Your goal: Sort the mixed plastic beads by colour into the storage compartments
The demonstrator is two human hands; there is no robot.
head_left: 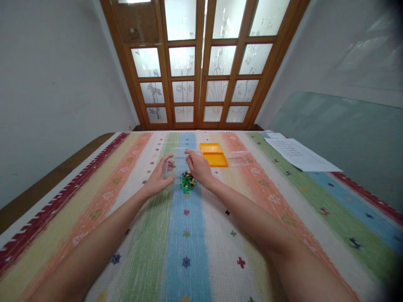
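Note:
My left hand (159,177) curves round the near left side of a clear plastic box (169,168), fingers on its far side and thumb on the near side. A pile of small coloured bricks (188,182), mostly green with some blue, yellow and dark ones, lies on the cloth at the box's right. Just beyond the pile is my right hand (199,167), its fingers curled in by the box's far right part. Whatever sits between those fingertips is too small or hidden to make out.
A yellow two-compartment tray (215,160) stands right of my right hand. Beside it is another clear plastic container (238,159). White paper sheets (297,154) lie at the far right of the striped tablecloth (185,235). Wooden doors with glass panes (218,90) rise behind the table.

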